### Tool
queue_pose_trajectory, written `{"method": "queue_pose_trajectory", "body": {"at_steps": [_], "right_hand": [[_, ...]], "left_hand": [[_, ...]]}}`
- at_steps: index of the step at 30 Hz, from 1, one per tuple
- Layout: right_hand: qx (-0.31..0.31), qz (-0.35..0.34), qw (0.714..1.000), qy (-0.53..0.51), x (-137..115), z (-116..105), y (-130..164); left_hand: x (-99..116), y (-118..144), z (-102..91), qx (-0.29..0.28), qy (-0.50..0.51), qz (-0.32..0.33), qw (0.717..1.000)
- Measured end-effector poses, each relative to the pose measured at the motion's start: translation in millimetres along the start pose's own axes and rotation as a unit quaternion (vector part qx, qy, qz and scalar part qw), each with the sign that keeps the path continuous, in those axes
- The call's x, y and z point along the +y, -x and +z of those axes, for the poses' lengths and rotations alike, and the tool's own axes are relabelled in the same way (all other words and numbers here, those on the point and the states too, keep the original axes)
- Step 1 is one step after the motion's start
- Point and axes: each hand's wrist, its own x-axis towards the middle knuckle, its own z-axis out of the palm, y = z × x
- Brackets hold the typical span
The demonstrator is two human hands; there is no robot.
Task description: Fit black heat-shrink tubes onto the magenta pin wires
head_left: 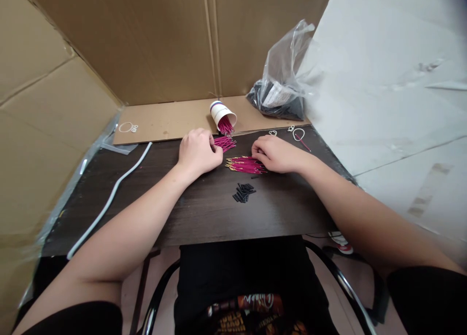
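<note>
— Operator: How many of each item do you count on the bench?

— Inspector: You have two hands on the table (204, 213) — one left hand (199, 152) and one right hand (278, 154). Count one paper cup (221, 114), tipped over, and one plastic bag (282, 82). You have two loose groups of magenta wires: one pile at the cup mouth (224, 142), one bundle (246, 165). One heap of black sleeves (243, 192); individual pieces too small to count. One white cord (109, 198).
</note>
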Motion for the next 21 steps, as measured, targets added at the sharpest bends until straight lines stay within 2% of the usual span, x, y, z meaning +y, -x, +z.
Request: {"method": "queue_pose_trajectory", "body": {"at_steps": [3,5,7,11,17,21], "right_hand": [[-0.007,0.005,1.0,0.026,-0.9,2.8,-0.2],[-0.009,0.007,0.999,0.04,-1.9,4.4,-0.3],[-0.012,0.009,0.998,0.054,-2.9,5.4,-0.2],[-0.014,0.017,0.997,0.075,-4.6,5.0,0.0],[-0.005,0.021,0.998,0.065,-5.4,2.4,0.8],[-0.013,0.03,0.997,0.072,-7.1,1.7,1.4]], "left_hand": [[7.3,6.5,2.6,0.037,0.071,0.111,0.991],[17.0,14.6,5.0,0.019,0.155,0.192,0.969],[27.9,24.5,8.0,-0.039,0.235,0.234,0.943],[42.0,40.7,13.9,-0.112,0.287,0.233,0.922],[46.9,47.0,17.4,-0.13,0.292,0.189,0.929],[52.1,49.4,16.2,-0.147,0.27,0.182,0.934]]}}
